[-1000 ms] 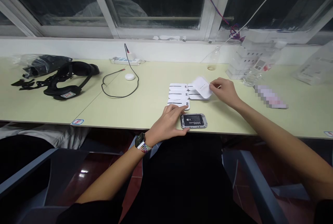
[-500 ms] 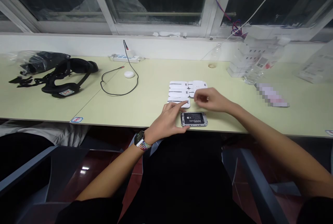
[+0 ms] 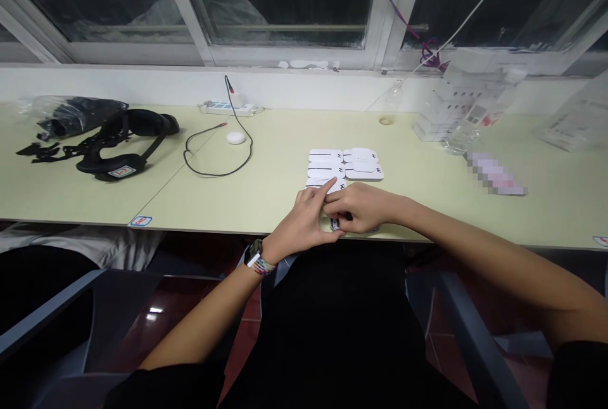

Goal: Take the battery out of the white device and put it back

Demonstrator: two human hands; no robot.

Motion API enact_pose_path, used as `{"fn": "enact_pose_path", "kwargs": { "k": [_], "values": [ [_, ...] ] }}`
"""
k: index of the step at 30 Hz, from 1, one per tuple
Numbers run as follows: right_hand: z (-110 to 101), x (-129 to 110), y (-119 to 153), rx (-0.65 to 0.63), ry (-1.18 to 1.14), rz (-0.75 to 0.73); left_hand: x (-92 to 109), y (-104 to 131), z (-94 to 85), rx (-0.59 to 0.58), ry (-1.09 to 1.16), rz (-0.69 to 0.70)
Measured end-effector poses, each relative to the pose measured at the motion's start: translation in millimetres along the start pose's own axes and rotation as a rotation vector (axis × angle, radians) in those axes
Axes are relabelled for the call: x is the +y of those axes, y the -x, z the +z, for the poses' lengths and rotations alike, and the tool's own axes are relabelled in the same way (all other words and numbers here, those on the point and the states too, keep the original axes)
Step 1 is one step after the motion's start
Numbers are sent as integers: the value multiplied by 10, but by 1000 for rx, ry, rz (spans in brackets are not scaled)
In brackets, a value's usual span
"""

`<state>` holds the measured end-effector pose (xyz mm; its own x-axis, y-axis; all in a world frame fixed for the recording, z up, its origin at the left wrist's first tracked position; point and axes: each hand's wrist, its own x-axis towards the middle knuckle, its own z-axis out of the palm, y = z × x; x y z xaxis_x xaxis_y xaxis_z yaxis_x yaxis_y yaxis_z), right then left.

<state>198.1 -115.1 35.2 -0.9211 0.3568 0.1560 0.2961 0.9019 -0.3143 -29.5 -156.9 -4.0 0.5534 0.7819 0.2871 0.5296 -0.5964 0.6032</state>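
At the table's front edge lies the small device with a battery (image 3: 335, 224), mostly hidden under my right hand. My left hand (image 3: 306, 219) rests at the device's left side, thumb at its lower edge and index finger stretched over the white cases. My right hand (image 3: 361, 207) is bent over the device with its fingers curled together at the left end; whatever they pinch is too small to make out. Just behind, white rounded cases (image 3: 325, 169) marked with black lines lie in two columns, and a small white piece (image 3: 363, 161) rests on the right column.
A black headset (image 3: 116, 149), a black cable (image 3: 251, 143), a white oval object (image 3: 235, 137) and a power strip (image 3: 230, 108) lie to the left. Clear bottles (image 3: 460, 138), stacked white boxes (image 3: 434, 121) and a blurred pinkish item (image 3: 498, 175) are at the right.
My right hand has moved down and left from the white cases onto the device, covering most of it. My left hand has stayed nearly where it was.
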Motion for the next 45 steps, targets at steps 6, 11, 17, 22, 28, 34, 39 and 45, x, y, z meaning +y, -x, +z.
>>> {"fn": "enact_pose_path", "kwargs": {
  "k": [6,11,17,22,28,34,39,45],
  "values": [
    [-38,-15,-57,-59,-14,1,-17,0,5,-5,-4,6],
    [-56,-36,-106,-93,23,12,-30,-3,13,-14,-14,4],
    [-242,-63,-46,12,24,23,-25,7,10,-5,31,-44],
    [-280,-41,190,80,70,23,8,9,-3,3,18,-22],
    [-175,-75,318,30,148,43,36,10,-13,5,-2,-1],
    [-424,-182,565,176,76,128,46,2,-29,-31,7,15],
    [-467,-203,1091,290,-25,364,62,-10,-42,-36,15,13],
    [-248,-209,1447,387,-66,539,75,-5,-52,-43,23,4]
  ]
}}
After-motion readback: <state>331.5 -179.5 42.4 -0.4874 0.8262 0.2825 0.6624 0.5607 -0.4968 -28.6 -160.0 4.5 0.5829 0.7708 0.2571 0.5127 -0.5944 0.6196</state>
